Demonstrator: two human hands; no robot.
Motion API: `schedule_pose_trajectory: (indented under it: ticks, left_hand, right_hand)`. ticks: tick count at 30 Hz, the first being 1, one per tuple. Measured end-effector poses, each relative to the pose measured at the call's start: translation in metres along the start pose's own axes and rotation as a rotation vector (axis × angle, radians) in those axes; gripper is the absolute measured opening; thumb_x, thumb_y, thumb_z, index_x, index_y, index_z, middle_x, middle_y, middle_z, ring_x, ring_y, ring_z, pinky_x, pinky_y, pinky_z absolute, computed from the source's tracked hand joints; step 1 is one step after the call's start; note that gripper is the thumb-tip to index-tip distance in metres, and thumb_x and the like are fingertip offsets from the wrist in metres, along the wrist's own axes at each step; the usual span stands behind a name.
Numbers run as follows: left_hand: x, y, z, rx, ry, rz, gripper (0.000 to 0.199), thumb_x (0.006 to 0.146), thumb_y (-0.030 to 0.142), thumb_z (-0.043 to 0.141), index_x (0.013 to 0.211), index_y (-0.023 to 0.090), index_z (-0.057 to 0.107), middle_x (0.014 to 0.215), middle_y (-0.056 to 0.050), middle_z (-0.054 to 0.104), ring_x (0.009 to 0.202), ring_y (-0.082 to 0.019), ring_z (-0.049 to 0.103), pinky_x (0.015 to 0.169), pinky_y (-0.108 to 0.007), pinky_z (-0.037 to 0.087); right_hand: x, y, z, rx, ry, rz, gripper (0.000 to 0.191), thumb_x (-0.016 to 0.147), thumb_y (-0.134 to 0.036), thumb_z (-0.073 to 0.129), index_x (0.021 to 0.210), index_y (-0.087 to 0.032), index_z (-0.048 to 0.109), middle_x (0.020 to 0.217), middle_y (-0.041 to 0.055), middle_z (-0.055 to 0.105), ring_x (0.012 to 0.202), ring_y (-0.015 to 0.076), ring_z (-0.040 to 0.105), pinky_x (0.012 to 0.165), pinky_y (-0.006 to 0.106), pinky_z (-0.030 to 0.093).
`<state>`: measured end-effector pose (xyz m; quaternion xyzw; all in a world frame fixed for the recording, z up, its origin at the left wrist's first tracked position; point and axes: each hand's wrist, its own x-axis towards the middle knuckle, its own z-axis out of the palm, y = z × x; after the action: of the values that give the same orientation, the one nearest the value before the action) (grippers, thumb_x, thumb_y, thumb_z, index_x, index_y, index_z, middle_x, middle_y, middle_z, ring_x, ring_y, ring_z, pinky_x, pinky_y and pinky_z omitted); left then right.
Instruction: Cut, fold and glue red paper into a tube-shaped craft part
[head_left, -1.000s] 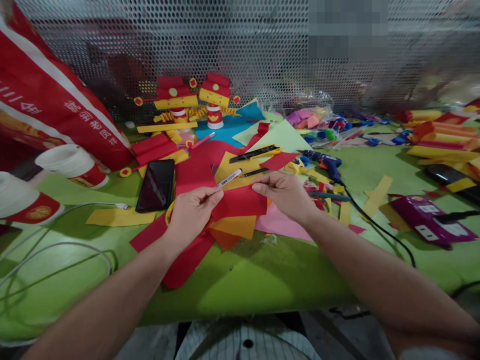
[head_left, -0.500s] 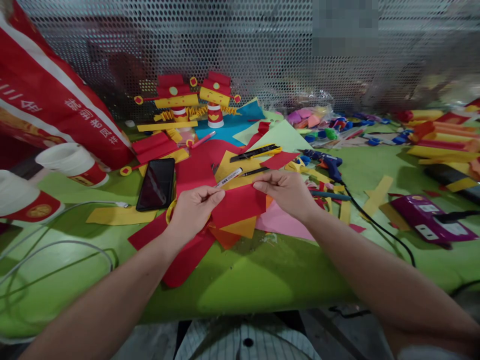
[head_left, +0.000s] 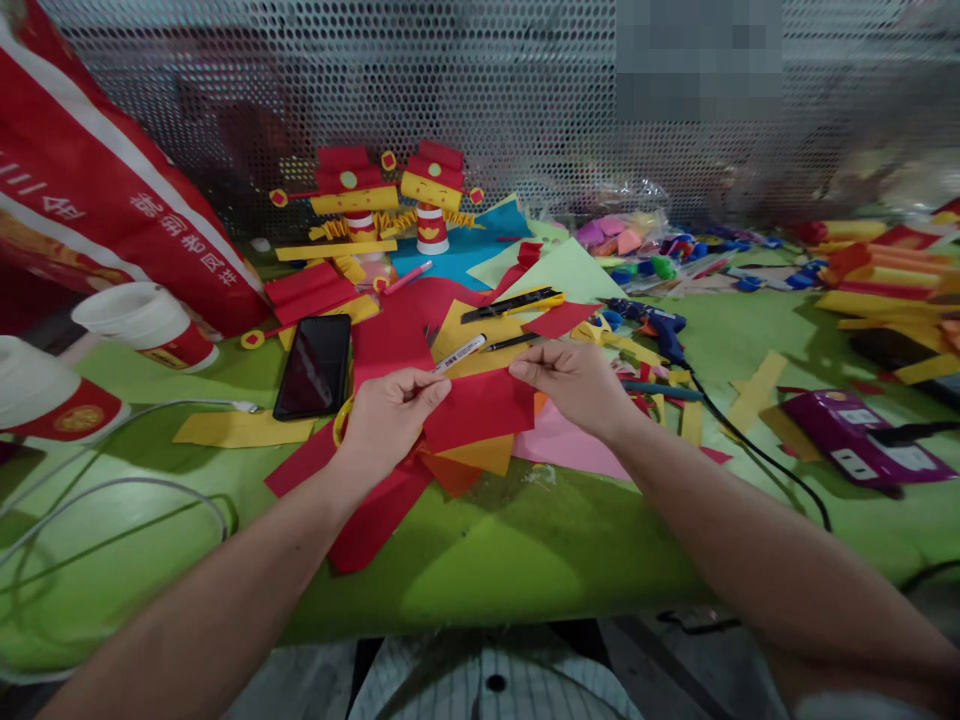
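Between my two hands is a small rectangle of red paper [head_left: 480,412], its upper edge pinched at both ends. My left hand [head_left: 390,415] is closed on the left corner, thumb on top. At the right corner, my right hand [head_left: 574,380] pinches the edge between thumb and fingers. A white marker [head_left: 461,352] lies just beyond my left fingertips. Behind the held piece are a yellow utility knife [head_left: 517,303] and a thin black pen [head_left: 513,342]. More red paper [head_left: 382,525] and orange paper [head_left: 457,475] lie underneath.
Left of the hands are a black phone [head_left: 313,366], white paper cups [head_left: 146,325] and a cable [head_left: 142,485]. Two red and yellow paper figures [head_left: 431,200] stand at the back. A blue glue gun [head_left: 652,325] and a purple power strip [head_left: 866,437] lie to the right.
Almost nothing differs. The red paper remains pinched in both hands, and the whole view has shifted very slightly.
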<state>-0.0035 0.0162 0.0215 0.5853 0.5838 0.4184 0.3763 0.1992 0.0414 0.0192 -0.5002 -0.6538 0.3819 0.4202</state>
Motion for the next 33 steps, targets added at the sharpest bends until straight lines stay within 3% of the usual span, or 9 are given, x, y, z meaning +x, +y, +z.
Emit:
schedule_pose_trajectory:
  ticks: [7, 12, 16, 24, 33]
  left_hand:
    - [0.001, -0.003, 0.002, -0.124, -0.031, -0.057, 0.017, 0.068, 0.033, 0.066, 0.076, 0.018, 0.070, 0.076, -0.002, 0.072, 0.069, -0.014, 0.063, 0.060, -0.022, 0.048]
    - [-0.002, -0.002, 0.005, 0.029, -0.052, 0.036, 0.015, 0.070, 0.031, 0.063, 0.076, 0.019, 0.070, 0.074, -0.001, 0.072, 0.066, -0.014, 0.063, 0.061, -0.023, 0.047]
    - [-0.010, 0.006, 0.009, 0.186, -0.092, 0.154, 0.017, 0.075, 0.029, 0.056, 0.079, 0.020, 0.071, 0.076, 0.000, 0.072, 0.069, -0.015, 0.064, 0.063, -0.023, 0.048]
    - [-0.015, 0.010, 0.011, 0.400, -0.121, 0.309, 0.019, 0.077, 0.024, 0.052, 0.075, 0.024, 0.071, 0.065, 0.004, 0.071, 0.056, -0.011, 0.059, 0.057, -0.019, 0.044]
    - [-0.015, 0.011, 0.007, 0.365, -0.135, 0.281, 0.021, 0.078, 0.028, 0.052, 0.079, 0.022, 0.071, 0.070, 0.003, 0.072, 0.062, -0.012, 0.061, 0.058, -0.019, 0.044]
  right_hand:
    - [0.003, 0.003, -0.002, -0.045, -0.032, -0.010, 0.019, 0.073, -0.036, 0.060, 0.068, -0.018, 0.066, 0.067, 0.0035, 0.066, 0.061, 0.0143, 0.057, 0.054, 0.028, 0.045]
    - [-0.001, -0.002, 0.004, -0.289, 0.063, -0.304, 0.009, 0.073, -0.027, 0.063, 0.077, -0.021, 0.067, 0.094, 0.0069, 0.066, 0.091, 0.0208, 0.060, 0.080, 0.038, 0.046]
    - [-0.010, -0.012, 0.015, -0.401, -0.029, -0.423, 0.007, 0.075, -0.021, 0.059, 0.075, -0.021, 0.066, 0.089, 0.0049, 0.068, 0.088, 0.0198, 0.061, 0.082, 0.039, 0.044]
    - [-0.015, -0.020, 0.020, -0.419, -0.113, -0.386, 0.011, 0.072, -0.013, 0.053, 0.066, -0.021, 0.058, 0.087, 0.0031, 0.069, 0.087, 0.0192, 0.060, 0.082, 0.038, 0.042]
    - [-0.015, -0.016, 0.012, -0.508, -0.137, -0.479, 0.009, 0.073, -0.016, 0.051, 0.065, -0.022, 0.052, 0.100, 0.0054, 0.067, 0.102, 0.0226, 0.058, 0.098, 0.050, 0.029]
